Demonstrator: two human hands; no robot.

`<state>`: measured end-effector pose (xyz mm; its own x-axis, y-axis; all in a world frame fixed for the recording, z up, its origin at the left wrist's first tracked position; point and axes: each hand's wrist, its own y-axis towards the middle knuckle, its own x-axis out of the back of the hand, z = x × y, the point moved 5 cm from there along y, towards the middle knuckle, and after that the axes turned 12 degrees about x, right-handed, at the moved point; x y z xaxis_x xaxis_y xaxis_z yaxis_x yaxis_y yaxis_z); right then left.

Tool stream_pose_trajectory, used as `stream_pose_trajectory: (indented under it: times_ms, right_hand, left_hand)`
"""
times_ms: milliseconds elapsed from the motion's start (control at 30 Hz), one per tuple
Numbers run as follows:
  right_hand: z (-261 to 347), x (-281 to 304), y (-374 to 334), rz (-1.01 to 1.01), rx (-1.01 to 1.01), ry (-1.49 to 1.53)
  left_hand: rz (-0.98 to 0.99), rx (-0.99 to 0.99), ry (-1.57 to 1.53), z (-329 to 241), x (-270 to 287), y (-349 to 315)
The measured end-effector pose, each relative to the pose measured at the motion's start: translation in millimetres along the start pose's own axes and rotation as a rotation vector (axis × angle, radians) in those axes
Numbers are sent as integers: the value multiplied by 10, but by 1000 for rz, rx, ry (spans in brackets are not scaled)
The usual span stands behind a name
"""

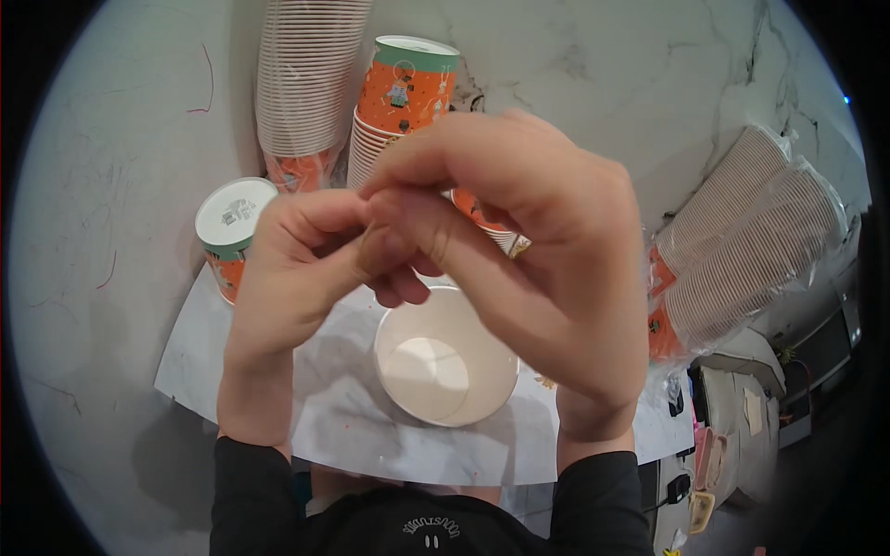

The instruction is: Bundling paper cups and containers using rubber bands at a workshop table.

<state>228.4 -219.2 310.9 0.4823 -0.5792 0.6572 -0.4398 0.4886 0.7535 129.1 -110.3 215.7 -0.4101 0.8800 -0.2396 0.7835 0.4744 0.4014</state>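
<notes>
Both my hands are raised together, fingertips meeting above a white paper tub whose open mouth faces up. My left hand is closed, thumb and index finger pinched together. My right hand is closed as well, its thumb and index tips pressed against the left fingertips. Whatever sits between the tips, if anything, is too small and hidden to make out. Behind my right hand stands a stack of orange-and-green paper tubs, partly covered by the fingers.
A single upturned paper tub stands at the left table edge. Tall plastic-wrapped stacks of tubs rise at the back, and more wrapped stacks lean at the right. A marbled white table lies beneath; a grey sofa is beyond.
</notes>
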Motion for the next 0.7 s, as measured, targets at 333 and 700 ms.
stream_pose_trajectory:
  times_ms: [333, 700]
  right_hand:
    - [-324, -153, -810, -88, -493, 276]
    - [-343, -277, -1142, -187, -554, 319]
  left_hand:
    - [21, 339, 246, 90, -84, 74]
    - [-4, 182, 696, 297, -316, 113]
